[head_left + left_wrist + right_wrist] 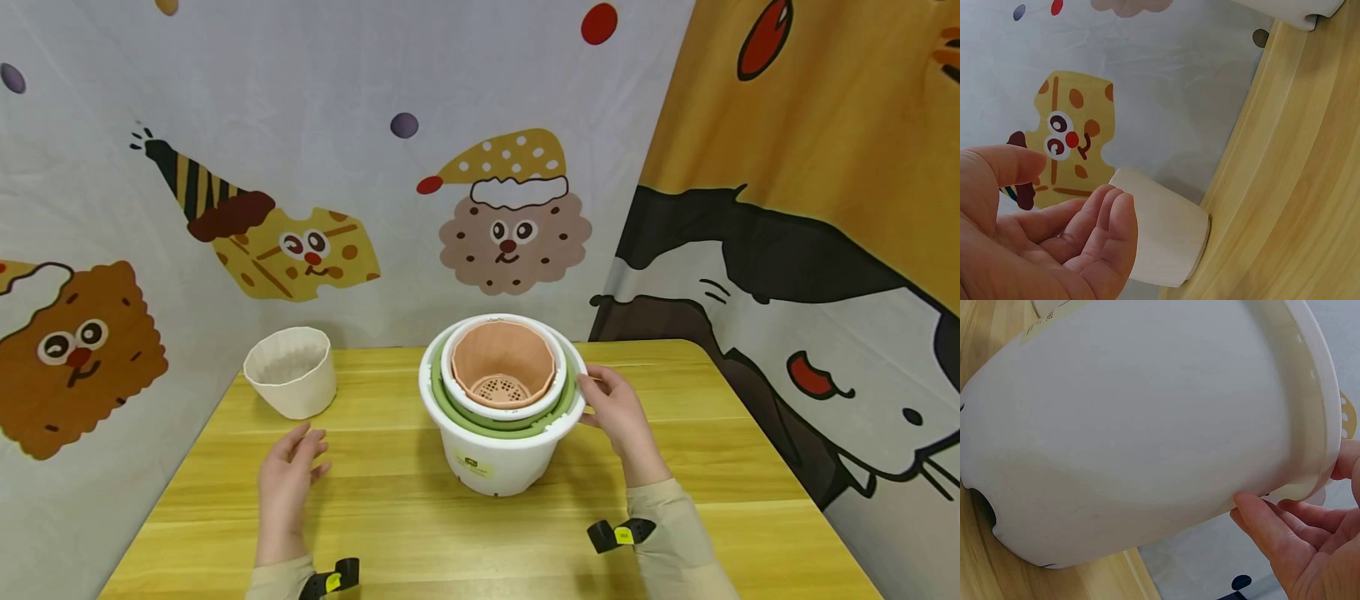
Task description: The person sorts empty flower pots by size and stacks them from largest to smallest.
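Observation:
A large white flower pot (pixel 495 458) stands upright on the table, a yellowish label on its front. Nested inside it are a green pot (pixel 501 432), a smaller white pot (pixel 517 412) and a terracotta-pink pot (pixel 491 346) with a perforated bottom. My right hand (pixel 617 410) pinches the large pot's rim at its right side, thumb on top and fingers below against the wall, as the right wrist view shows. Close in front of a cream pot (pixel 311 387) at the back left, my left hand (pixel 288 475) is held with relaxed, slightly bent fingers and nothing in it.
The wooden table (pixel 405 533) reaches back to a wall covered by a cartoon-printed cloth (pixel 337 100). Another printed cloth (pixel 810 167) hangs along the right side. A black camera strap (pixel 622 533) sits on the right wrist.

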`<state>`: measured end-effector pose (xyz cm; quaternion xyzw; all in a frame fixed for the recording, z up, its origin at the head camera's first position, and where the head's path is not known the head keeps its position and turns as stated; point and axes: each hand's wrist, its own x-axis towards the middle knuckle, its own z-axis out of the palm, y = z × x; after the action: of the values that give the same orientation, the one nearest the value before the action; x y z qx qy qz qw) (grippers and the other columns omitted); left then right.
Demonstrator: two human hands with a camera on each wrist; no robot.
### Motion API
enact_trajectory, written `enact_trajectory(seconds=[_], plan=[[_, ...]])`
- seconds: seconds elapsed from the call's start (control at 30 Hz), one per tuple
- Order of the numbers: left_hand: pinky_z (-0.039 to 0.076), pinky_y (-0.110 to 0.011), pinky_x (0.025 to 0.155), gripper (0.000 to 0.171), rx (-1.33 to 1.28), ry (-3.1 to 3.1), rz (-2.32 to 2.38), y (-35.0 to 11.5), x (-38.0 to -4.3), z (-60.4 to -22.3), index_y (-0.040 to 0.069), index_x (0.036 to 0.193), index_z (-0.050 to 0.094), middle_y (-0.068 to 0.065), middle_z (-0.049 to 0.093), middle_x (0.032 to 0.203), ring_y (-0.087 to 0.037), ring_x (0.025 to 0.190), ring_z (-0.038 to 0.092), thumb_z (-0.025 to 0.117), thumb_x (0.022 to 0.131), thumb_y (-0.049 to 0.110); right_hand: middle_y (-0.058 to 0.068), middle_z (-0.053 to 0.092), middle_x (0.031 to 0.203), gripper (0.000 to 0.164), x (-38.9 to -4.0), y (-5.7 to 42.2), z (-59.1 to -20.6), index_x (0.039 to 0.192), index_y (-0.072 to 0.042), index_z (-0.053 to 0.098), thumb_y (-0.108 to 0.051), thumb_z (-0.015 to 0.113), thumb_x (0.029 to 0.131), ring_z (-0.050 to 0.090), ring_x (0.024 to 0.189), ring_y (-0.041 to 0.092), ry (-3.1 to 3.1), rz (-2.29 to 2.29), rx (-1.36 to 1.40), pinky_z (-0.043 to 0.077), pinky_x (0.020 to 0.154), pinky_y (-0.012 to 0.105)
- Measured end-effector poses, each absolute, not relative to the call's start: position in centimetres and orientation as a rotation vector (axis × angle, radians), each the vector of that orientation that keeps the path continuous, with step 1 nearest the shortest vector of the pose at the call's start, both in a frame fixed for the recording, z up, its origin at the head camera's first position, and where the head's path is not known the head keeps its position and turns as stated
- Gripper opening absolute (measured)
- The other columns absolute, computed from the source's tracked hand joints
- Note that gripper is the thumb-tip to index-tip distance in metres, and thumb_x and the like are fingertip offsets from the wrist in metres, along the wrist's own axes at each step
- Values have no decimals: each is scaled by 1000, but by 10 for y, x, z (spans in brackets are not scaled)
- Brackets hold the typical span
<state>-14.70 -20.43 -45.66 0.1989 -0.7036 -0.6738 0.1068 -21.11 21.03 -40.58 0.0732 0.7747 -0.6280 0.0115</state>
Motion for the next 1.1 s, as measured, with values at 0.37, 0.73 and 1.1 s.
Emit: enact_trajectory(seconds=[0.37, 0.73, 1.1], plan=[[56, -18, 68, 53, 582, -2110, -1931, -214, -152, -456, -6, 146, 42, -9, 59, 118, 0, 88, 59, 53, 103, 22, 23, 53, 124, 48, -210, 209, -404, 142, 4, 46, -26, 52, 104, 62, 96, 21, 2418, -1972, 223, 60, 76, 30], [56, -18, 69, 55, 584, -2115, -1946, -221, -157, -456, -7, 147, 39, -4, 62, 111, -2, 88, 59, 54, 102, 22, 23, 53, 125, 48, -210, 209, -404, 141, 4, 46, -25, 51, 104, 61, 101, 24, 2430, -1961, 221, 60, 76, 29], [55, -15, 69, 65, 592, -2155, -1892, -224, -165, -453, -6, 152, 29, -26, 48, 136, 4, 88, 56, 52, 103, 31, 24, 53, 125, 48, -210, 209, -404, 141, 4, 46, -25, 51, 104, 61, 101, 24, 2429, -1959, 224, 60, 77, 29]])
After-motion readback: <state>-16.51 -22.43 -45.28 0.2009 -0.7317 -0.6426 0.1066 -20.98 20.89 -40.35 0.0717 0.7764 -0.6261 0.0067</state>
